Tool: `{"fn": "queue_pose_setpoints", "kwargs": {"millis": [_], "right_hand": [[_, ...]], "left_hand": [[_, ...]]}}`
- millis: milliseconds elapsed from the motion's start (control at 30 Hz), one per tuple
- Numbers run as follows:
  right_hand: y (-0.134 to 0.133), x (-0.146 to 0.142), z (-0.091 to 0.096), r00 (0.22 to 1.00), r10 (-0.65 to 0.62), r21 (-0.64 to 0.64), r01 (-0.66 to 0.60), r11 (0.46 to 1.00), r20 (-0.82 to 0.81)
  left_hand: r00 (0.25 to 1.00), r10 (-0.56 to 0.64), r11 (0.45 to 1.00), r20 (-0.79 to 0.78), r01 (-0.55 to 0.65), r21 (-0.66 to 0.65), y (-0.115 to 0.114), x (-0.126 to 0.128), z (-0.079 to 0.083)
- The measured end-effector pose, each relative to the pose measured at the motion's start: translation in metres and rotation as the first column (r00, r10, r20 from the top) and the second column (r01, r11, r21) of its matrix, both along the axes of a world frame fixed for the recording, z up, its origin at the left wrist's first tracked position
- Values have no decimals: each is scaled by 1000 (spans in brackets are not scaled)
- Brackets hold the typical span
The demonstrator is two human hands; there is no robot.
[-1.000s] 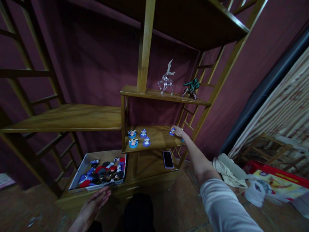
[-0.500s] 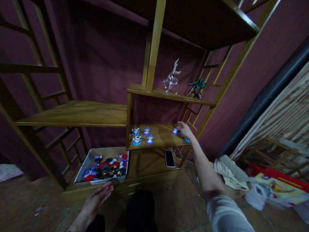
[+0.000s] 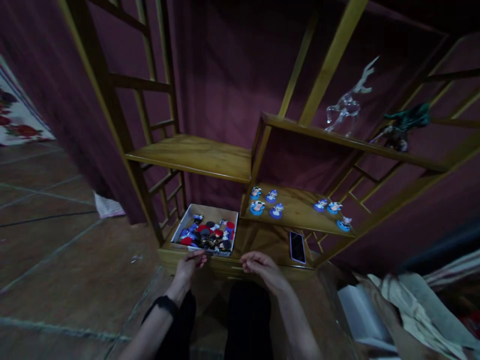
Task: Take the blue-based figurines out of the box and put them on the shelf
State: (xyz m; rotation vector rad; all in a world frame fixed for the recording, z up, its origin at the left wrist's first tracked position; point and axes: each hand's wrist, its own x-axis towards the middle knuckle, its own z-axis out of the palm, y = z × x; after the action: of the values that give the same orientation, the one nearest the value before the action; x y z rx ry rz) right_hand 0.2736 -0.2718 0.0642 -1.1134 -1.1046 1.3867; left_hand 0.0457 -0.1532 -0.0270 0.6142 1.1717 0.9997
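Observation:
My left hand (image 3: 189, 265) reaches to the front edge of a white box (image 3: 210, 208) full of small red, blue and black figures. Its fingers are stretched toward the box and hold nothing. My right hand (image 3: 262, 265) hovers beside it over the low wooden ledge (image 3: 273, 240), fingers loosely bent and apart, with nothing in it. On the small shelf above stand several little figures on blue bases, one group at the left (image 3: 264, 200) and three at the right (image 3: 332, 210).
A phone (image 3: 297, 246) lies on the low ledge to the right of the box. A glass deer (image 3: 348, 102) and a green figurine (image 3: 405, 125) stand on the upper shelf. Cloth and paper (image 3: 408, 305) lie on the floor at right.
My right hand has left the right-hand figures on the shelf and come down in front of me. The view has swung left and down. My left hand has moved up to the box.

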Motion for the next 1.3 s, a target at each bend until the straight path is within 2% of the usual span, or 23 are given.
{"fn": "queue_pose_setpoints", "kwargs": {"millis": [100,200,333,400,467,533,633,733,900,1033,1133,1200,1267,1300], "right_hand": [[42,-28,-26,998,16,-11,-16,1000,60],[87,-42,-56,981,-99,-7,102,995,165],[139,-53,-95,938,-171,2,178,984,300],[159,-55,-109,881,-197,45,197,979,429],[176,-58,-117,790,-212,91,196,976,575],[192,-62,-123,709,-194,101,171,980,678],[215,-75,-126,643,-145,106,100,989,752],[238,-97,-128,569,-113,159,-31,987,815],[268,-139,-131,410,-91,227,-297,927,907],[284,-161,-133,255,27,100,-474,875,967],[289,-168,-131,124,69,-3,-473,881,990],[290,-170,-129,64,62,-28,-440,898,996],[288,-170,-125,56,41,-14,-410,912,998],[287,-169,-123,81,26,8,-394,919,996]], "left_hand": [[996,90,994,28,-91,61,24,-4,5],[980,184,977,73,-191,98,54,-11,9],[918,374,913,129,-389,123,90,-22,9],[889,437,883,137,-453,125,103,-29,7],[871,467,870,152,-483,94,113,-36,6],[866,456,883,203,-469,19,120,-43,7],[863,390,920,322,-380,-95,130,-51,13],[847,374,924,377,-375,-74,138,-54,20],[852,346,936,394,-345,-75,141,-55,24],[847,335,941,414,-322,-102,141,-58,25],[856,318,947,407,-304,-101,142,-61,27],[861,307,951,407,-292,-99,143,-63,28],[862,301,953,407,-287,-97,144,-64,28],[861,300,953,409,-286,-97,144,-64,28]]}}
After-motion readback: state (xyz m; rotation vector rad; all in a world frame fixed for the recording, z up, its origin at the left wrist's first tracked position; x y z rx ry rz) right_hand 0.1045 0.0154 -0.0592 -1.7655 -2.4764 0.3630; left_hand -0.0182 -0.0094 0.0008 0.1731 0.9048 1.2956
